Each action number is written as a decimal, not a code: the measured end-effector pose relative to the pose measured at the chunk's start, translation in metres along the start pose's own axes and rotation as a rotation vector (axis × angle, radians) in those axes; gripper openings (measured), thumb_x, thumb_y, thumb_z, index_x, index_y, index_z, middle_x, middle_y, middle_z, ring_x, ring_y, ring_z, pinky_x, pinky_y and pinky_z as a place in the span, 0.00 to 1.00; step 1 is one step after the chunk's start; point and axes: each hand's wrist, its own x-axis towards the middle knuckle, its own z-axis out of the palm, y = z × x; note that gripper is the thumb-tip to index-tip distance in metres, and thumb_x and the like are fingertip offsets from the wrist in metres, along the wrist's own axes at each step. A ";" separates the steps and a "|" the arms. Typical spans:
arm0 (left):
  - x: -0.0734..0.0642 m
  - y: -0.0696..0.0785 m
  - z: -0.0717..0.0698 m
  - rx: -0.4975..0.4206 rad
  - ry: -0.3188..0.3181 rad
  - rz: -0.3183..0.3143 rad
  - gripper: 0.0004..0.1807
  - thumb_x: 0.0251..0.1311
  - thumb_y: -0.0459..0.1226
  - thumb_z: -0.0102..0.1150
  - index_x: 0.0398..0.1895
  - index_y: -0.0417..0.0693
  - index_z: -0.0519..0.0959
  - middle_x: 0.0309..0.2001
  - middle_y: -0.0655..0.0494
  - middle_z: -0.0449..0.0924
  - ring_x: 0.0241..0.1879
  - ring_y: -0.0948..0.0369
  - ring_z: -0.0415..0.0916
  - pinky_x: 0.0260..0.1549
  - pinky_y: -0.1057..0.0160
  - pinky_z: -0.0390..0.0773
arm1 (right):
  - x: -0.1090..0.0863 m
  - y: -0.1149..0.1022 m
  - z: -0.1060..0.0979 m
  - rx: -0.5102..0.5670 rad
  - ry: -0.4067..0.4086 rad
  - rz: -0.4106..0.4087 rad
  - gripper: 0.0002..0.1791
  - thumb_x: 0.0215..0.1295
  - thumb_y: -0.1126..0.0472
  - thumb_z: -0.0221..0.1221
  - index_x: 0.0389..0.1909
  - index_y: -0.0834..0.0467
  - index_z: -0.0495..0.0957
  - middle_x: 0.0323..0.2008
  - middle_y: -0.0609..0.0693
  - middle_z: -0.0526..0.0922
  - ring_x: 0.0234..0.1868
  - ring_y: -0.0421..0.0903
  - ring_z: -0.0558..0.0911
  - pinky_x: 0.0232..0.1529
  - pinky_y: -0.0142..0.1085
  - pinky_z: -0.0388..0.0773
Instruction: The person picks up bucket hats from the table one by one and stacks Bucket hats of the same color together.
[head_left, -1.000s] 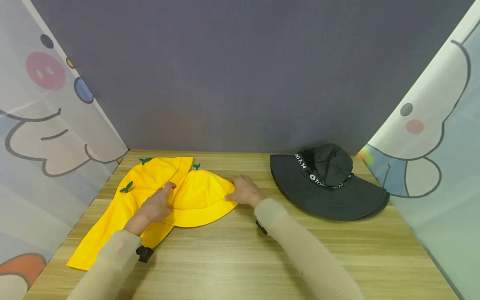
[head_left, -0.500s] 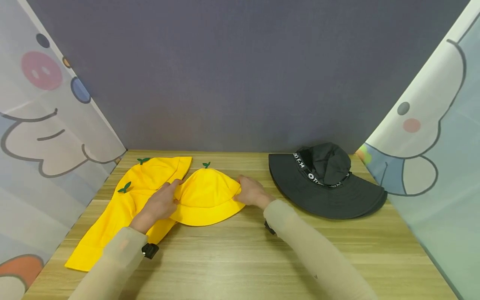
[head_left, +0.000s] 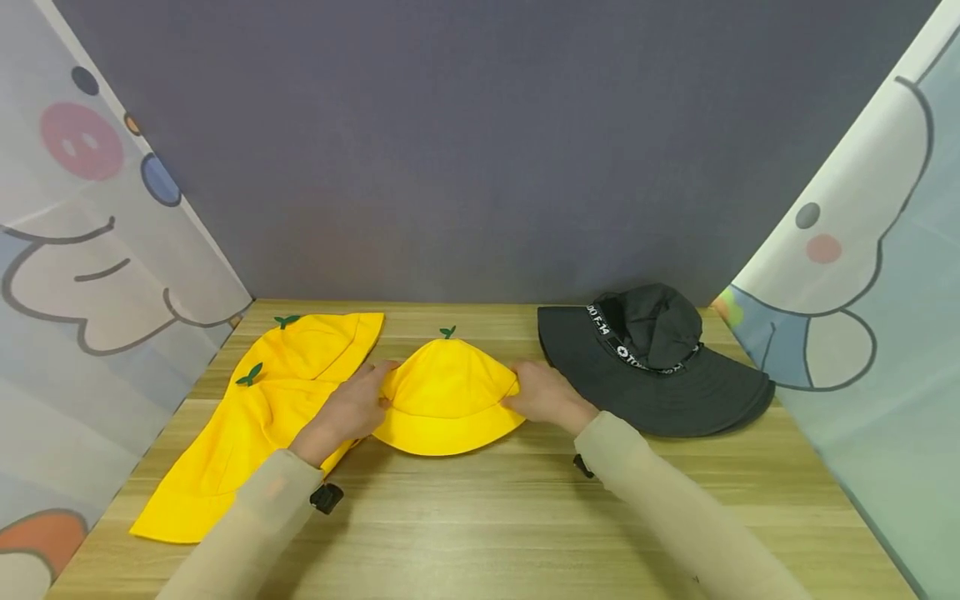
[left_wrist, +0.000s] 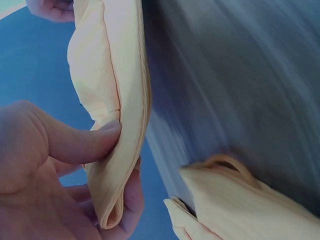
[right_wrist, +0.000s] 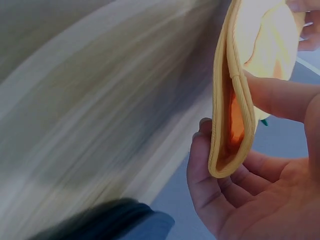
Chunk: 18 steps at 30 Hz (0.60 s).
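Between my two hands is a small yellow bucket hat point(head_left: 450, 392) with a green sprout on its crown, folded flat. My left hand point(head_left: 348, 412) pinches its left brim end, and in the left wrist view the thumb point(left_wrist: 85, 142) presses on the fabric with fingers behind it. At the opposite end my right hand point(head_left: 551, 393) grips the brim. From the right wrist view the folded brim edge point(right_wrist: 232, 125) lies between thumb and fingers, and the hat appears lifted off the table.
Two more yellow hats point(head_left: 202, 467) overlap on the left of the wooden table point(head_left: 465, 533), partly behind my left arm. A black wide-brimmed hat point(head_left: 660, 383) with a lettered band lies at the right. A grey panel point(head_left: 480, 167) stands behind, with cartoon-printed sheets on both sides.
Both hands have moved right, carrying the yellow bucket hat off the overlapping yellow hats towards the middle. The left hand now pinches its brim end. The black hat has stayed put.
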 end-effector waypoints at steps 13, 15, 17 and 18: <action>0.002 0.027 0.013 -0.066 -0.031 0.043 0.33 0.65 0.27 0.58 0.74 0.41 0.65 0.62 0.37 0.72 0.50 0.47 0.75 0.45 0.51 0.78 | -0.036 0.023 -0.017 -0.032 0.056 0.016 0.24 0.58 0.56 0.71 0.53 0.62 0.80 0.36 0.49 0.80 0.32 0.46 0.77 0.35 0.40 0.75; 0.001 0.031 0.016 -0.080 -0.048 0.045 0.33 0.65 0.27 0.58 0.74 0.42 0.65 0.63 0.37 0.71 0.52 0.47 0.75 0.47 0.51 0.77 | -0.041 0.028 -0.017 -0.042 0.051 0.023 0.25 0.58 0.56 0.71 0.55 0.63 0.80 0.39 0.50 0.81 0.34 0.46 0.77 0.38 0.41 0.76; 0.001 0.034 0.020 -0.087 -0.062 0.053 0.33 0.66 0.28 0.59 0.74 0.42 0.65 0.65 0.37 0.70 0.56 0.46 0.75 0.49 0.50 0.78 | -0.044 0.032 -0.017 -0.057 0.047 0.036 0.26 0.58 0.55 0.71 0.54 0.64 0.80 0.40 0.51 0.82 0.35 0.47 0.77 0.40 0.43 0.77; 0.000 0.035 0.021 -0.091 -0.065 0.057 0.33 0.66 0.27 0.59 0.75 0.42 0.65 0.66 0.37 0.69 0.58 0.45 0.74 0.50 0.49 0.77 | -0.046 0.034 -0.017 -0.065 0.047 0.039 0.26 0.58 0.55 0.72 0.54 0.64 0.80 0.41 0.52 0.83 0.36 0.47 0.77 0.42 0.43 0.77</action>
